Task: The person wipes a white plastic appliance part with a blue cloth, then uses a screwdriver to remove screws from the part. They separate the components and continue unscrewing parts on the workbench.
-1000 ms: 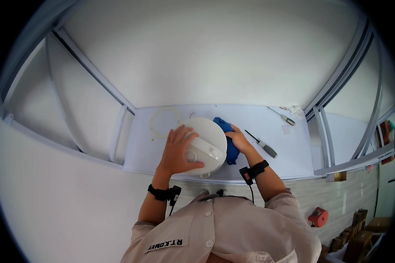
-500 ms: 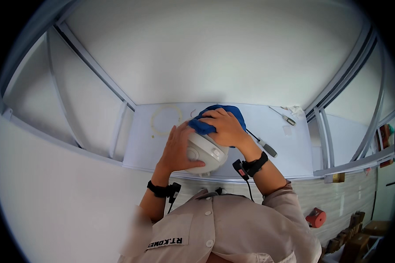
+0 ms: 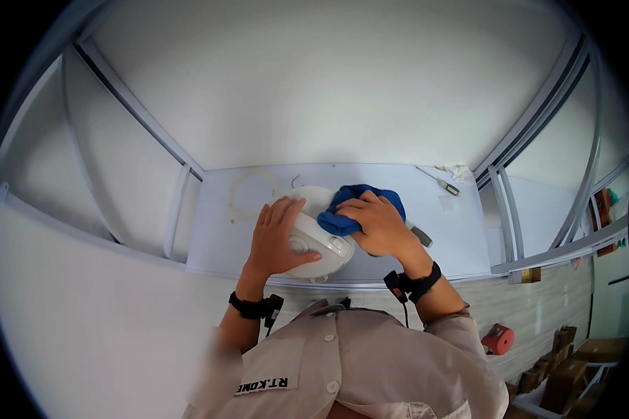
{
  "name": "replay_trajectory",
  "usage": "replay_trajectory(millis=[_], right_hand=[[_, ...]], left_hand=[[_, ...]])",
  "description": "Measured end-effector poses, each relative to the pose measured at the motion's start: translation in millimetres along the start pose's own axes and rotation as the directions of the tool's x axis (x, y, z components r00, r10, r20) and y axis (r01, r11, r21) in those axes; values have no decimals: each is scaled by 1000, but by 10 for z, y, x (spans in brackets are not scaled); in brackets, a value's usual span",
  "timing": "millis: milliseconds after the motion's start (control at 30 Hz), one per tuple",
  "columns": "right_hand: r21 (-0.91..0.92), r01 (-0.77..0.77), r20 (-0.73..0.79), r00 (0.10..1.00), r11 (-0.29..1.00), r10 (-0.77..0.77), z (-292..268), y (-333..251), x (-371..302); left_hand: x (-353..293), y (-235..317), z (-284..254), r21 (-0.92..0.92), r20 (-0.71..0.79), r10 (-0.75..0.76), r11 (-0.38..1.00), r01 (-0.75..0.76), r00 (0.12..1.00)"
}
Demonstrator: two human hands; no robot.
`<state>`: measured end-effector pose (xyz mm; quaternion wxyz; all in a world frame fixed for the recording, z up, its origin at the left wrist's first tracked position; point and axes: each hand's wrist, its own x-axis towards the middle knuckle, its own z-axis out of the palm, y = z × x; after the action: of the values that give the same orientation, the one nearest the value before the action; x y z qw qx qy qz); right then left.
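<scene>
A white, rounded rice cooker (image 3: 316, 263) stands near the front edge of the white table (image 3: 213, 241). My left hand (image 3: 276, 241) lies flat against the left of its lid, with the fingers stretched out and the thumb spread. In my right hand (image 3: 379, 227) is a bunched blue cloth (image 3: 384, 198), pressed to the lid's right side. Part of the cloth hangs beyond the fingers toward the back. Just right of that hand lies a screwdriver (image 3: 421, 236); its shaft is hidden.
A second screwdriver (image 3: 449, 186) and crumpled white tissue (image 3: 459, 172) are at the back right. On the left lies a pale yellow ring (image 3: 233, 195). Metal frame posts (image 3: 177, 209) flank the table. A red roll (image 3: 499, 339) and brown boxes (image 3: 565, 384) are at the lower right.
My right hand has slid the blue cloth rightward and nearer over the lid, uncovering its back part. The left hand stays on the cooker. The whole view has shifted slightly.
</scene>
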<state>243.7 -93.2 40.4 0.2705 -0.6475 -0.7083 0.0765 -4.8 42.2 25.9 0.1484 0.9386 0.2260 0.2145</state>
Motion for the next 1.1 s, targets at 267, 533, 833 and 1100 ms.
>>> replay_trajectory(millis=[267,533,833,1100], right_hand=[[330,-91,-173,973,939,155,-121,-73,-196],[708,95,-441,833,700,333,-25,-44,-371],[920,289,-392,646,265,655,-7,-202,-738],[989,133,-146,741,70,655,407,-286,-727]], left_hand=[[5,38,70,19,-77,-27,999,28,997],[81,179,248,54,-246,-53,996,68,968],[69,348,50,-357,-181,109,919,-168,977],[58,397,162,-986,159,51,-34,160,986]])
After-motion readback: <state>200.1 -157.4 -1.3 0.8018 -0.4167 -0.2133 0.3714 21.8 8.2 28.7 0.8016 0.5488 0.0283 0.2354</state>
